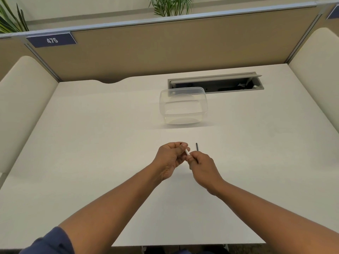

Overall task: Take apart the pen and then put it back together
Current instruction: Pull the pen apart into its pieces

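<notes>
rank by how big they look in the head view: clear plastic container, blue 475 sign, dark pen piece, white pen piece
1. clear plastic container
2. blue 475 sign
3. dark pen piece, partly hidden in the right hand
4. white pen piece, mostly hidden by both hands, so these last two are unsure

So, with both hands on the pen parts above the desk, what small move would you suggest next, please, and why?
Probably bring the thin dark rod in the right hand round to the open end of the short white plastic tube pinched by the left hand. The rod points up, beside the tube rather than in line with it, so it needs aligning first.
</notes>
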`<action>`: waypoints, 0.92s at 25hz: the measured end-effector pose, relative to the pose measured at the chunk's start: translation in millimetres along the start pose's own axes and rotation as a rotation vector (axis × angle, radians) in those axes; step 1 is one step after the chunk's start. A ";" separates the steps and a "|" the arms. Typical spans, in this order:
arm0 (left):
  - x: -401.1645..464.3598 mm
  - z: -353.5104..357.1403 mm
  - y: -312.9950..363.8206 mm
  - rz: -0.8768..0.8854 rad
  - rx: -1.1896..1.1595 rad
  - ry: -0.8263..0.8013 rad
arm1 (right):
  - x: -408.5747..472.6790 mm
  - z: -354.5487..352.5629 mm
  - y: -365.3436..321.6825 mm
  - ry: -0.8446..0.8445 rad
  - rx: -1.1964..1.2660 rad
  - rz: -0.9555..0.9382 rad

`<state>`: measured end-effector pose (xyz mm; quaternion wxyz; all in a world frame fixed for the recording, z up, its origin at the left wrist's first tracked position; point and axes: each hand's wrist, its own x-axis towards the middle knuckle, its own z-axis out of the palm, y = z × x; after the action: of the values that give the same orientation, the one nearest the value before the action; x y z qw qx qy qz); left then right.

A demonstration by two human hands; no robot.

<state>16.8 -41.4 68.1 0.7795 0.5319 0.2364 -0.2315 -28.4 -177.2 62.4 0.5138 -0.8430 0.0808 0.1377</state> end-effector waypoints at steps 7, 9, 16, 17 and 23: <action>-7.6 -4.0 -2.9 0.286 0.472 0.001 | 2.7 -12.3 -5.1 -0.046 0.164 0.123; -8.8 -6.7 -4.8 0.417 0.690 -0.066 | 6.3 -18.5 -7.2 -0.048 0.297 0.189; 2.3 -13.7 -13.8 0.684 1.233 -0.242 | 14.5 -32.3 -7.6 -0.127 0.337 0.222; 2.8 -14.1 -13.4 0.711 1.251 -0.249 | 15.1 -33.8 -7.4 -0.137 0.327 0.216; 4.3 -15.8 -1.9 0.910 1.384 -0.220 | 20.4 -43.5 -13.5 -0.283 0.232 0.305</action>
<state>17.1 -27.6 59.0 0.3128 0.9085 -0.2747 -0.0374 1.2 -209.5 86.3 0.5865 -0.7287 0.1496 0.3203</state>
